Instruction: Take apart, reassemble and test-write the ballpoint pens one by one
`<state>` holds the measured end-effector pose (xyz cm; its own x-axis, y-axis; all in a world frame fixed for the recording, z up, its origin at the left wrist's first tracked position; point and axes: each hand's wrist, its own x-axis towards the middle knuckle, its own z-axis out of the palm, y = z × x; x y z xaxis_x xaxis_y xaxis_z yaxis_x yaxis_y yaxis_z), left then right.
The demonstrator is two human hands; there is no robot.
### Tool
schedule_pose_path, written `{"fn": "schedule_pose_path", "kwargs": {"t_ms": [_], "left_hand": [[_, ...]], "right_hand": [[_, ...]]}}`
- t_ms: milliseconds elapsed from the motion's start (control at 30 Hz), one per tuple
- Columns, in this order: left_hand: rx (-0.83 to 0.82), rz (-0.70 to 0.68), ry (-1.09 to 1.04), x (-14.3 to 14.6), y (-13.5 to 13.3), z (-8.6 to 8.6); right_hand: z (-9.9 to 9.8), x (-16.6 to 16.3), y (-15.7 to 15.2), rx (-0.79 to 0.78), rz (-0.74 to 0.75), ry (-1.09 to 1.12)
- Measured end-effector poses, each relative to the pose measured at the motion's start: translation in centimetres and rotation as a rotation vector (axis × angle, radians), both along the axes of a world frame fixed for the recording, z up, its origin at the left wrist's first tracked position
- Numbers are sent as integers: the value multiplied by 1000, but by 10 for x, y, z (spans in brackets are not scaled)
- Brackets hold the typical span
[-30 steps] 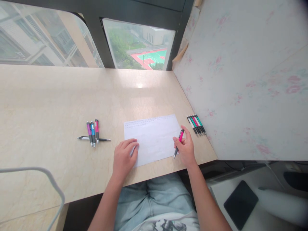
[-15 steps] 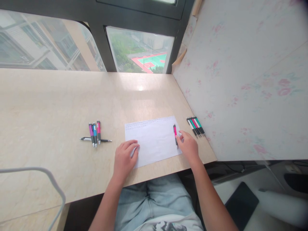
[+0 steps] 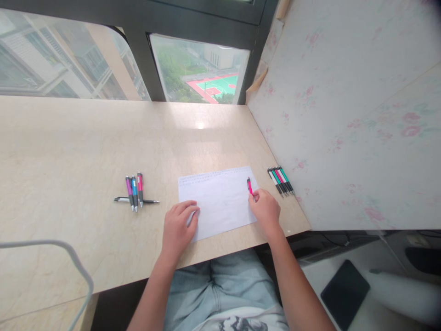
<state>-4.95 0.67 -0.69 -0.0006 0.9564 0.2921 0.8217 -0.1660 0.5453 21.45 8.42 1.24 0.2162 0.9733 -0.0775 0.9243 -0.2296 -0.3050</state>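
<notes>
A white sheet of paper (image 3: 220,202) lies in front of me, with rows of handwriting along its top. My left hand (image 3: 179,225) rests on the sheet's left edge, fingers loosely curved and apart, holding nothing. At the sheet's right side, my right hand (image 3: 266,209) has its thumb and fingers closed on a pink pen (image 3: 250,185). The pen's clip end points away from me, and my fingers hide its lower part. Right of that hand, several pens (image 3: 280,180) in white, green and pink with black grips lie side by side.
On the left, purple, blue and pink pens (image 3: 134,191) lie across a black-and-white pen (image 3: 151,201). A thick grey cable (image 3: 74,253) bends over the desk's (image 3: 103,147) near left corner. A papered wall (image 3: 337,115) borders the right side; windows (image 3: 203,69) stand behind.
My right hand has shifted slightly left and closed over the pink pen, covering its lower half. My left hand stays in place on the paper.
</notes>
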Motion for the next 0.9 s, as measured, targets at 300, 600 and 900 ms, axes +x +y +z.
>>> {"fn": "schedule_pose_path", "kwargs": {"t_ms": [300,600,900], "left_hand": [[12,-1,-11,-1,0,-1],[14,1,-8,-1,0,-2],[11,-4,-3,-2,-1,-3]], "right_hand": [[8,34,22,33,-143,-115],[0,52,36,86,-181,-195],[-5,53,40,111,-183,-221]]}}
